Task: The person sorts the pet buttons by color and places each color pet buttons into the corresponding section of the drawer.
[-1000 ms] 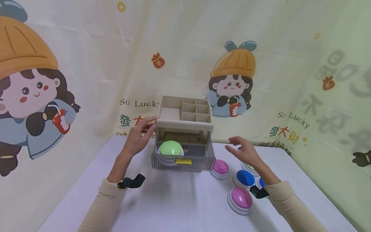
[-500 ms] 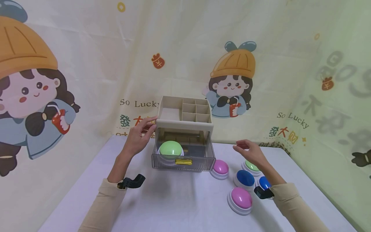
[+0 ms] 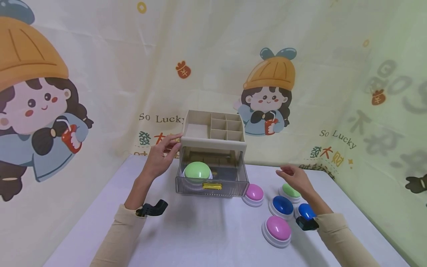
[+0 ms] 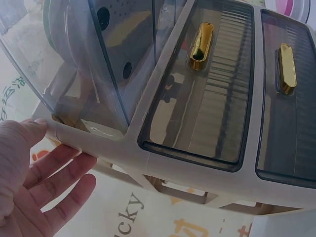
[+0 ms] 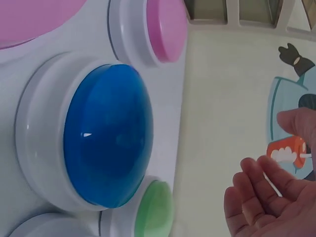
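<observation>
A beige drawer organizer (image 3: 213, 142) stands at the table's back, its clear top drawer (image 3: 233, 189) pulled out. In that drawer sits a green dome push button (image 3: 197, 170) with a white base. My left hand (image 3: 158, 159) holds the organizer's left front edge; in the left wrist view the thumb lies on the frame and the other fingers along the side wall. My right hand (image 3: 297, 181) hovers with nothing in it, fingers loosely bent, near another green push button (image 3: 291, 190). Close by are two blue push buttons (image 3: 282, 205) and two pink ones (image 3: 278, 228).
Two lower drawers (image 4: 207, 98) with gold handles (image 4: 201, 45) are closed. The organizer's top has several open compartments (image 3: 218, 124). One pink button (image 3: 254, 193) stands beside the drawer's right front corner. A printed cloth (image 3: 213, 85) hangs behind the white table (image 3: 193, 237).
My right hand has drawn back to the right and slightly down, away from the organizer, uncovering the green and blue buttons. My left hand keeps its place on the organizer.
</observation>
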Demonstrator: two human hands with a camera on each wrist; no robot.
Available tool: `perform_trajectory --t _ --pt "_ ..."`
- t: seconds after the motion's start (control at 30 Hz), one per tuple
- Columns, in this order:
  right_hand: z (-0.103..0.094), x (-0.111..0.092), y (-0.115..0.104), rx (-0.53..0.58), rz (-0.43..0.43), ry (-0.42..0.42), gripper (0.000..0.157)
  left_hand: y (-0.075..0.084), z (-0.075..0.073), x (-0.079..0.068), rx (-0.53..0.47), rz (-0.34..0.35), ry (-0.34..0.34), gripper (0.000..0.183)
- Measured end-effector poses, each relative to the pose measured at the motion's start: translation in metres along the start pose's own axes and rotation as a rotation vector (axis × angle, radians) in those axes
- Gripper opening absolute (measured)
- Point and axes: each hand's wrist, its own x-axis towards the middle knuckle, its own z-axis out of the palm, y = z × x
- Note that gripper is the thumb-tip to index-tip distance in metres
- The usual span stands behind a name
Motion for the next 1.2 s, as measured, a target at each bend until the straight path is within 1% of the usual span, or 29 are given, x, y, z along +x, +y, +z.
perform_trajectory --t 0.13,0.27,0.47,0.63,0.73,0.87,1.0,1.2 --pt "-0.003 -0.002 0.003 -0.02 0.091 -0.014 0.069 0.0 0.0 0.0 -0.004 -0.002 -0.001 0.038" --pt "-0.005 -0.004 0.007 -0.038 0.124 -0.033 0.07 0.001 -0.001 0.0 -0.008 -0.005 -0.003 0.038" --pt "-0.008 -0.005 0.014 -0.044 0.124 -0.074 0.067 -0.001 0.0 0.0 -0.009 -0.008 -0.006 0.038" --pt "-0.01 -0.006 0.022 -0.025 0.115 -0.13 0.074 -0.001 0.0 0.001 -0.009 -0.005 -0.006 0.037" --pt "-0.012 -0.007 0.028 -0.017 0.102 -0.154 0.075 -0.002 0.001 0.001 -0.009 0.001 -0.005 0.037" --pt "-0.015 -0.008 0.036 -0.029 0.099 -0.168 0.072 -0.001 0.0 0.002 -0.012 0.003 -0.004 0.037" --pt "-0.018 -0.009 0.041 -0.04 0.118 -0.17 0.072 0.0 -0.001 0.002 -0.017 0.003 -0.003 0.037" --pt "-0.02 -0.008 0.046 -0.047 0.148 -0.176 0.076 0.0 -0.002 0.002 -0.018 0.006 0.0 0.038"
